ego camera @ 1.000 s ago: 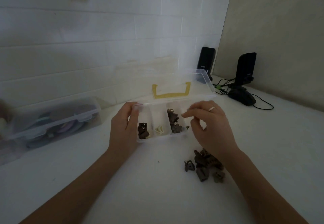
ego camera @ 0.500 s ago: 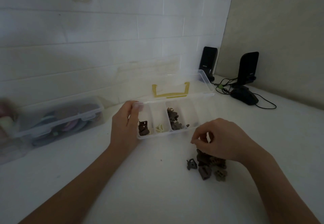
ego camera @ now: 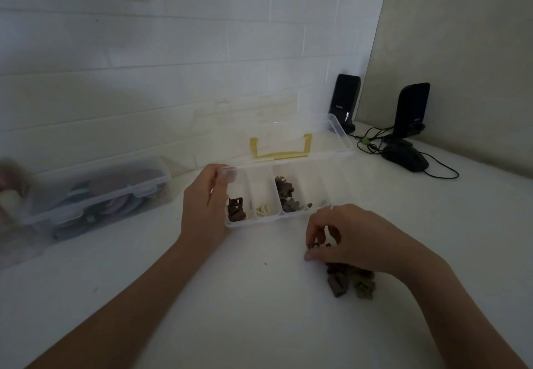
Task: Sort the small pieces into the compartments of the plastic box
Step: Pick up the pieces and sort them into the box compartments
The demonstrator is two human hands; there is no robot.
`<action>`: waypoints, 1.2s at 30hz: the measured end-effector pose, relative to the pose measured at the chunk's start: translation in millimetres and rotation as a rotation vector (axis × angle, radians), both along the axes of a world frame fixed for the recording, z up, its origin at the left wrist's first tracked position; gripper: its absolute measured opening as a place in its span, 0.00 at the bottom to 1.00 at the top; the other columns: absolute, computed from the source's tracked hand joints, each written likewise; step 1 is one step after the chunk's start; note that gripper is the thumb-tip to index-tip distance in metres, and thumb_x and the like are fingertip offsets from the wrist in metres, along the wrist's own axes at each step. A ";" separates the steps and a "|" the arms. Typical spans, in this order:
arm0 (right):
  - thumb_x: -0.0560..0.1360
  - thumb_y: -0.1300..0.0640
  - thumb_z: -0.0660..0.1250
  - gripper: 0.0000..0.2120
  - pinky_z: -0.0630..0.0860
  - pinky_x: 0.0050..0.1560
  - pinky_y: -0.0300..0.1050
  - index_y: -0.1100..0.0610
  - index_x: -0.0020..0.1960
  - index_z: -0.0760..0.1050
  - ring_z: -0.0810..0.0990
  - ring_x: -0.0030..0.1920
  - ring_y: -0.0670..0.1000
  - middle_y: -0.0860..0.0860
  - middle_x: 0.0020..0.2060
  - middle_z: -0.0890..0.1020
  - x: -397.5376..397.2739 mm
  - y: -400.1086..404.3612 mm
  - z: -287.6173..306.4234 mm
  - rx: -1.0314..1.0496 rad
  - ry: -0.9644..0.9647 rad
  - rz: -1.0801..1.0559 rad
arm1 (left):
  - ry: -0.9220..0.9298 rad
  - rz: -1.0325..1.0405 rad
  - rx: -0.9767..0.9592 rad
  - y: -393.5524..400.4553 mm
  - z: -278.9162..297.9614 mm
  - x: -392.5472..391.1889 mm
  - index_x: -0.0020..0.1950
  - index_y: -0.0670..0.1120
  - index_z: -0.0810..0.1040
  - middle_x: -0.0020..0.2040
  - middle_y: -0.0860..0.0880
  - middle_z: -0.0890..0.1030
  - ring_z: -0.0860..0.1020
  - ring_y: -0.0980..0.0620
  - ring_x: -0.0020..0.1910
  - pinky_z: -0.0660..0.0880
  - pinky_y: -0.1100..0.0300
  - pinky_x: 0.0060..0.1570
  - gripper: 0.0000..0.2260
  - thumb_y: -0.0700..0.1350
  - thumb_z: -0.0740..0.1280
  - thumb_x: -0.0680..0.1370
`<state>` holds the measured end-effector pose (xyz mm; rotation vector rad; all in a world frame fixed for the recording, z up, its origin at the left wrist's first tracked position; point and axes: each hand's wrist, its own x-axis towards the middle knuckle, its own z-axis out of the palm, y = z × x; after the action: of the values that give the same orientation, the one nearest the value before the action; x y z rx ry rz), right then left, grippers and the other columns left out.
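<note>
Here, left hand (ego camera: 203, 210) gripping the plastic box (ego camera: 284, 216) edge, right hand (ego camera: 354, 239) fingertips pinched on a small brown piece (ego camera: 315, 245).

Clear glossy plastic box (ego camera: 343, 140), matt white tabletop (ego camera: 230, 311).

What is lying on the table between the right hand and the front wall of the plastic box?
Nothing: in the head view, only bare white table separates the right hand from the plastic box.

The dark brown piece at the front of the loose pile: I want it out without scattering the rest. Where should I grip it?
Probably pinch the dark brown piece by its near end, coming from the front: that end juts clear of the pile, while the right hand covers the far side.
</note>
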<state>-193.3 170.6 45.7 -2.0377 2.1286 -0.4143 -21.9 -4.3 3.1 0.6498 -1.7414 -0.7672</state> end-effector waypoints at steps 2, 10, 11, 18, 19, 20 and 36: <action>0.67 0.39 0.70 0.10 0.69 0.34 0.33 0.43 0.42 0.75 0.74 0.38 0.39 0.36 0.38 0.78 1.4 -1.4 0.1 -0.060 -0.060 -0.017 | 0.006 -0.002 -0.012 0.6 0.3 0.4 0.45 0.57 0.76 0.41 0.58 0.81 0.76 0.64 0.36 0.68 0.75 0.37 0.09 0.50 0.57 0.80; 0.68 0.42 0.68 0.08 0.76 0.38 0.37 0.43 0.45 0.78 0.78 0.41 0.42 0.37 0.40 0.81 7.0 -3.1 1.8 -0.261 -0.218 0.015 | -0.019 0.004 -0.068 2.0 0.4 1.7 0.47 0.57 0.75 0.44 0.61 0.79 0.76 0.64 0.36 0.68 0.74 0.36 0.09 0.49 0.56 0.81; 0.68 0.42 0.68 0.08 0.75 0.37 0.34 0.43 0.45 0.78 0.78 0.41 0.42 0.37 0.40 0.81 8.0 -3.0 2.8 -0.296 -0.234 0.020 | -0.018 0.005 -0.068 1.8 -0.2 1.8 0.48 0.55 0.76 0.43 0.60 0.79 0.75 0.63 0.36 0.68 0.73 0.36 0.09 0.48 0.56 0.81; 0.71 0.62 0.70 0.13 0.75 0.35 0.33 0.46 0.50 0.79 0.79 0.43 0.41 0.37 0.46 0.80 9.0 -3.7 4.6 -0.499 -0.312 -0.049 | -0.029 0.009 -0.091 4.2 -0.3 1.5 0.50 0.53 0.77 0.43 0.62 0.79 0.76 0.64 0.39 0.68 0.74 0.39 0.10 0.48 0.56 0.81; 0.71 0.63 0.70 0.13 0.76 0.36 0.33 0.47 0.50 0.79 0.79 0.44 0.41 0.38 0.47 0.81 9.2 -4.4 4.4 -0.514 -0.312 -0.053 | -0.029 0.007 -0.089 4.7 -0.4 1.5 0.50 0.52 0.77 0.43 0.62 0.80 0.76 0.64 0.39 0.68 0.74 0.40 0.10 0.48 0.56 0.81; 0.71 0.64 0.70 0.12 0.76 0.36 0.34 0.49 0.49 0.80 0.79 0.44 0.42 0.40 0.47 0.82 9.8 -5.2 3.9 -0.533 -0.313 -0.053 | -0.028 0.003 -0.085 5.3 -0.4 1.3 0.50 0.52 0.77 0.44 0.61 0.80 0.77 0.64 0.39 0.68 0.73 0.40 0.10 0.48 0.56 0.81; 0.73 0.48 0.66 0.06 0.72 0.41 0.39 0.49 0.45 0.80 0.75 0.39 0.41 0.42 0.38 0.80 20.0 -15.5 -3.0 -0.725 0.014 -0.150 | -0.030 0.001 -0.067 13.4 2.9 -3.2 0.51 0.48 0.78 0.45 0.58 0.80 0.78 0.58 0.44 0.77 0.54 0.47 0.12 0.48 0.55 0.81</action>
<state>-173.3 155.1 42.6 -2.1875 2.3712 -1.3643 -25.1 9.0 6.0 0.6194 -1.7861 -0.6979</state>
